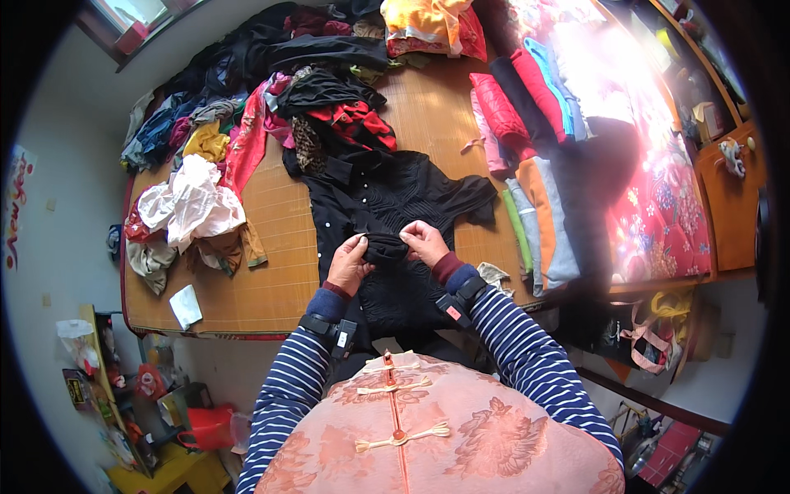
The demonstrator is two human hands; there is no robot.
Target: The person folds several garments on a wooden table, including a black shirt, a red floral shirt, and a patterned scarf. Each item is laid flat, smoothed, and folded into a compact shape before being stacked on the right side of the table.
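A black short-sleeved shirt [401,191] with white buttons and a wavy pattern lies spread in front of me, its collar pointing away. Over its lower half, my left hand [349,265] and my right hand [424,244] pinch the two ends of a gathered piece of black cloth [387,248] between thumbs and fingers. Whether that cloth belongs to the shirt, I cannot tell. Under everything is a bamboo sleeping mat [284,247] on a bed.
A pile of mixed clothes [247,105] covers the far left, with a crumpled pale pink garment [197,200] nearer. Folded clothes [543,228] stand in rows at the right, beside a floral bedspread [660,216]. A white folded cloth or tissue [186,307] lies near the front-left edge.
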